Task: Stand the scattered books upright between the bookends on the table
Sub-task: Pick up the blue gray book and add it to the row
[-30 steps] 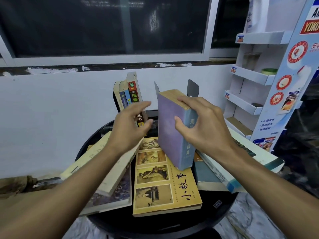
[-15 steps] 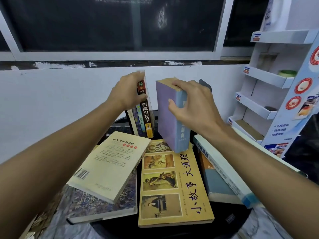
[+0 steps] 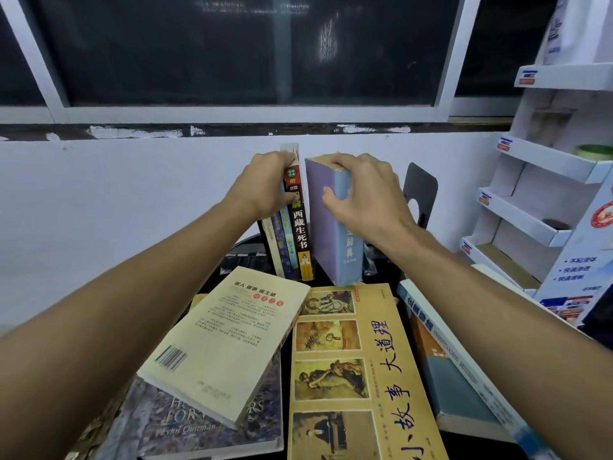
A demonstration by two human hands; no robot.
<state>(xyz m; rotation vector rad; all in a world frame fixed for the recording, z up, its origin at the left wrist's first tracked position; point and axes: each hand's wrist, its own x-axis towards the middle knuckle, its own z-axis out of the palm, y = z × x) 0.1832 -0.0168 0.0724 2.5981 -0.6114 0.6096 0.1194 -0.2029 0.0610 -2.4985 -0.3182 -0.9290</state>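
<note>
While the left hand [image 3: 265,185] grips the top of the row of standing books [image 3: 293,234], fingers curled over their upper edges, the right hand [image 3: 365,202] holds the thick purple book [image 3: 323,227] by its top end, with the thumb on the purple cover and the fingers wrapped over the top to the far side. The thick purple book stands with its long axis near vertical and its pale blue spine facing the camera. Its lower end sits at the rear edge of the yellow book [image 3: 348,376], and whether it rests on that cover or hangs just above it cannot be determined. A narrow gap separates it from the last spine of the row, which lies directly to its left. The dark bookend [image 3: 420,194] stands to its right, partly behind the right hand. The left-side bookend is not visible behind the row. The step in hand is judged to be insertion: the coming move calls for a short leftward shift of the book, kept upright, until its cover meets the row, with the left hand bracing the row against tipping. A snag on the yellow book is a possible fault. Remaining flat on the table [image 3: 384,280] are the yellow book, a cream book [image 3: 229,343] overlapping another, and a white book [image 3: 464,356] at the right, so the task is judged to be partly complete
</note>
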